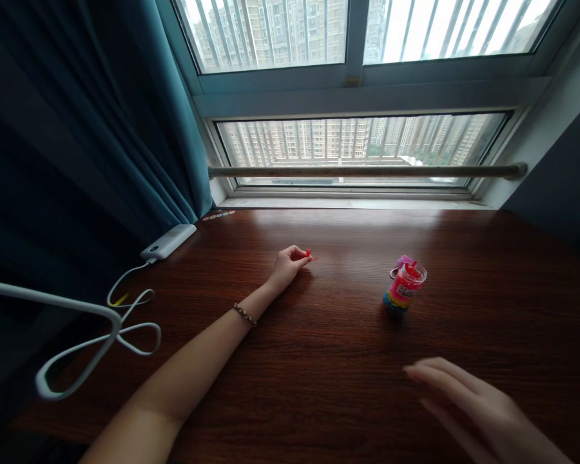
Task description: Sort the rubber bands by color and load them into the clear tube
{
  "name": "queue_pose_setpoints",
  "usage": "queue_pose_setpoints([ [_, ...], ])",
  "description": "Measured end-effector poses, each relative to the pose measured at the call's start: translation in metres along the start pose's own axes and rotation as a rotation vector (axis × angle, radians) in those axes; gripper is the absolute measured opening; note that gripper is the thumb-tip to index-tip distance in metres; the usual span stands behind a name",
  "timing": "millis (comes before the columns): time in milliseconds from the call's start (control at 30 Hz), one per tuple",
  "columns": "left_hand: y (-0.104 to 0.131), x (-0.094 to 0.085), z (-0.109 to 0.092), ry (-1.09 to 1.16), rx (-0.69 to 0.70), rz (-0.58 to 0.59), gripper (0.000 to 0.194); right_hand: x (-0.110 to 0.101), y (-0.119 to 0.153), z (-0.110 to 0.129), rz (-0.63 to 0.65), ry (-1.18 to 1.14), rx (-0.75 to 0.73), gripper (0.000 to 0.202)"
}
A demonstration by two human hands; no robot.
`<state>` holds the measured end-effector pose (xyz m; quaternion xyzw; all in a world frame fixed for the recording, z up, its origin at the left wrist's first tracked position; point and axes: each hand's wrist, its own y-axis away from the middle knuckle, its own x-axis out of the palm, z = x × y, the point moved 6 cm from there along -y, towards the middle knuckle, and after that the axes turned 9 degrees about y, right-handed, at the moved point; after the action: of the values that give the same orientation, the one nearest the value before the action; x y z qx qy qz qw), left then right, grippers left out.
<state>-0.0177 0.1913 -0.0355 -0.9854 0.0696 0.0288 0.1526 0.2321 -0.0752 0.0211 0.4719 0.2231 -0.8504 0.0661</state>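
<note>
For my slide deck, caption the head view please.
Left hand pinches a red piece; right hand, open, sits apart from the jar on the table.

The jar [402, 291] stands on the bench [319, 386], right of the left grip [287, 265]. Far left, the power bank [169, 242] lies beside the curtain [140, 116]; behind the bench's far edge is the window [294, 142].

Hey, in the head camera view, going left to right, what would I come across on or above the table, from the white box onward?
White box, beaded bracelet, left hand, small red piece it holds, colourful jar, right hand.
</note>
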Motion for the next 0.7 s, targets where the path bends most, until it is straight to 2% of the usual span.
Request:
queue_pose_setpoints([
  [100, 0.001, -0.002, 0.001, 0.023, -0.006, -0.014, 0.025, 0.052, -0.064, 0.022, 0.163, 0.138, -0.146, 0.043],
  [200, 0.000, -0.004, 0.002, 0.038, -0.009, -0.024, 0.023, 0.091, -0.116, 0.024, 0.177, 0.330, -0.216, 0.058],
  [267, -0.002, -0.004, 0.001, 0.053, -0.012, -0.024, 0.022, 0.106, -0.135, 0.019, 0.184, 0.413, -0.220, 0.064],
  [433, -0.008, -0.006, 0.000, 0.078, -0.007, -0.044, 0.019, 0.117, -0.145, 0.013, 0.255, 0.452, -0.231, 0.063],
  [533, -0.010, -0.006, 0.002, 0.085, -0.011, -0.046, 0.019, 0.115, -0.146, 0.009, 0.275, 0.361, -0.175, 0.058],
  [600, -0.009, -0.005, 0.003, 0.095, -0.023, -0.041, 0.019, 0.111, -0.147, 0.004, 0.256, 0.174, -0.074, 0.052],
  [700, -0.008, -0.003, 0.003, 0.107, -0.035, -0.032, 0.019, 0.105, -0.145, -0.006, 0.234, -0.365, 0.161, 0.049],
])
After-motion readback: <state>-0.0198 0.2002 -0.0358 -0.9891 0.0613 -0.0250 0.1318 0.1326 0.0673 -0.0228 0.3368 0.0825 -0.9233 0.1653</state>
